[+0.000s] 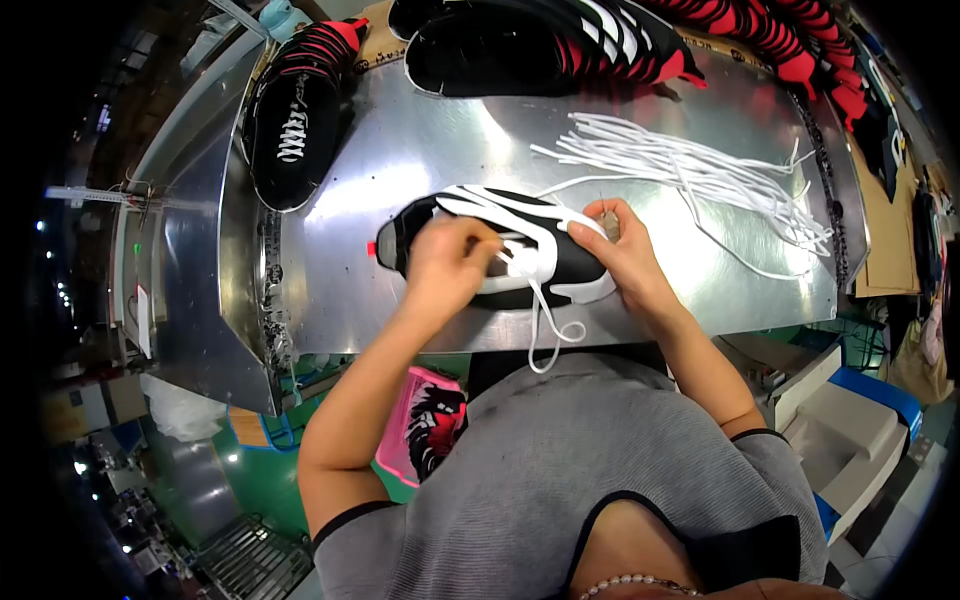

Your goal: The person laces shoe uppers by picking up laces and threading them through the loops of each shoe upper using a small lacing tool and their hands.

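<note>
A black-and-white shoe [577, 255] lies on its side-to-side length across the metal table, with a red tab at its left end. My left hand [447, 265] is closed over the shoe's opening, fingertips pinched on a white shoelace [538, 300] at the lacing area; the fingertips are partly hidden. Loose lace hangs from there over the table's near edge in a loop. Around the shoe's right end, my right hand [622, 255] grips with the thumb on top and the fingers along the far side.
A bundle of white laces [690, 170] lies on the metal table [400, 140] at the right. A black shoe [295, 130] with red bands stands at the far left. More shoes [490, 50] line the back edge. Below the table is a pink basket [398, 430] holding shoe pieces.
</note>
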`<action>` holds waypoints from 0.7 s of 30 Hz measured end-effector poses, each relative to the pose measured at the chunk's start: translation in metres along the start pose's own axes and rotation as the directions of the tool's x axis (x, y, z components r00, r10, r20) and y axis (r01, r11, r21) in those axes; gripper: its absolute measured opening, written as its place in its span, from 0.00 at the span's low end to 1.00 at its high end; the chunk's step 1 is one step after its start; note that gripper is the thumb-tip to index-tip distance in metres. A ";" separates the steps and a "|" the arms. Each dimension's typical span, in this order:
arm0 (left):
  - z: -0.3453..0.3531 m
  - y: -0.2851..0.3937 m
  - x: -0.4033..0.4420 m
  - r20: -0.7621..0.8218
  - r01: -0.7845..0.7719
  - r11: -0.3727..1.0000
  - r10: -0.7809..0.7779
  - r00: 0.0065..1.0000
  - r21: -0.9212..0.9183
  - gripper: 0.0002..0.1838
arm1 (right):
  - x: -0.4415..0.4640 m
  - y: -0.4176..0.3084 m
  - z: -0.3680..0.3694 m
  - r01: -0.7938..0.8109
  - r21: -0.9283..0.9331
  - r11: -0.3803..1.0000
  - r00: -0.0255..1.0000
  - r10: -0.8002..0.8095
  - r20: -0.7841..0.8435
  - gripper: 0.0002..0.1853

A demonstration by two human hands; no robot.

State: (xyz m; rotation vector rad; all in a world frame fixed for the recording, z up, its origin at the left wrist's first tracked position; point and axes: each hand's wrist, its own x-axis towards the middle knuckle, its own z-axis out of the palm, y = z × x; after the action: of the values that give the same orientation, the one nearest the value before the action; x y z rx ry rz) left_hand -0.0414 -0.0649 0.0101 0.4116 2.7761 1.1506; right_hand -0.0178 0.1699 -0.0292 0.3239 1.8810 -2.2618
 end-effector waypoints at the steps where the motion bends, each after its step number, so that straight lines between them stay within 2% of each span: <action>1: -0.008 -0.005 -0.006 -0.135 -0.214 0.964 0.235 0.963 0.157 0.05 | 0.002 0.005 -0.001 0.033 -0.008 0.999 0.999 -0.033 -0.019 0.22; 2: -0.015 -0.003 -0.015 -0.182 -0.198 0.956 0.239 0.954 0.215 0.04 | 0.005 0.010 -0.004 0.014 -0.094 0.996 0.999 -0.018 -0.037 0.22; 5: -0.044 -0.011 -0.048 -0.379 -0.090 0.940 0.218 0.899 0.328 0.03 | 0.011 0.019 -0.003 0.101 -0.069 0.992 0.992 -0.105 -0.064 0.22; 6: -0.060 -0.018 -0.060 -0.444 0.032 0.948 0.118 0.888 0.317 0.04 | 0.009 0.011 -0.004 0.034 0.044 0.998 0.998 -0.031 -0.062 0.22; 7: -0.081 -0.028 -0.073 -0.508 0.154 0.943 0.019 0.861 0.296 0.05 | 0.010 0.008 -0.005 0.053 0.089 0.995 0.996 -0.047 -0.072 0.21; 9: -0.128 -0.080 -0.109 -0.656 0.262 0.928 -0.026 0.755 0.265 0.07 | 0.014 0.008 -0.011 0.097 0.017 0.995 0.989 -0.094 -0.116 0.19; 10: -0.158 -0.118 -0.134 -0.738 0.430 0.826 -0.025 0.674 0.364 0.08 | 0.016 0.009 -0.016 0.094 -0.002 0.996 0.989 -0.093 -0.118 0.19; 12: -0.212 -0.173 -0.181 -0.831 0.570 0.740 -0.029 0.556 0.356 0.09 | 0.018 0.012 -0.028 0.093 -0.041 0.995 0.988 -0.097 -0.122 0.18; 13: -0.232 -0.192 -0.199 -0.851 0.655 0.654 -0.031 0.524 0.379 0.09 | 0.018 0.011 -0.031 0.067 -0.051 0.996 0.991 -0.073 -0.111 0.18; 14: -0.233 -0.190 -0.200 -0.857 0.661 0.659 -0.045 0.513 0.360 0.08 | 0.019 0.011 -0.032 0.043 -0.061 0.997 0.994 -0.049 -0.094 0.17; 16: -0.199 -0.136 -0.160 -0.810 0.479 0.801 0.013 0.587 0.359 0.07 | 0.021 0.011 -0.034 0.034 -0.126 0.991 0.998 -0.040 -0.041 0.18; 17: -0.171 -0.097 -0.133 -0.786 0.377 0.859 0.047 0.617 0.347 0.07 | 0.021 0.009 -0.032 0.103 -0.278 0.955 0.992 -0.118 -0.038 0.19; 19: -0.119 -0.020 -0.087 -0.639 0.087 0.995 -0.032 0.768 0.055 0.05 | 0.015 -0.002 -0.028 0.231 -0.562 0.795 0.961 -0.277 0.003 0.22; 20: -0.095 0.018 -0.072 -0.475 -0.023 0.998 -0.010 0.880 -0.063 0.03 | 0.011 -0.008 -0.024 0.245 -0.719 0.651 0.952 -0.303 0.050 0.25; 21: -0.075 0.041 -0.064 -0.256 -0.174 0.945 0.102 0.961 -0.277 0.01 | 0.013 -0.008 -0.025 0.285 -0.764 0.579 0.929 -0.364 0.070 0.25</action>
State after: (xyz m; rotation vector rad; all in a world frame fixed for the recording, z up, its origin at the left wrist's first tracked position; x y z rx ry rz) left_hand 0.0128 -0.1063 0.0923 0.4704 2.7323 1.7290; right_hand -0.0316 0.1957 -0.0294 -0.0689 2.9262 -1.3577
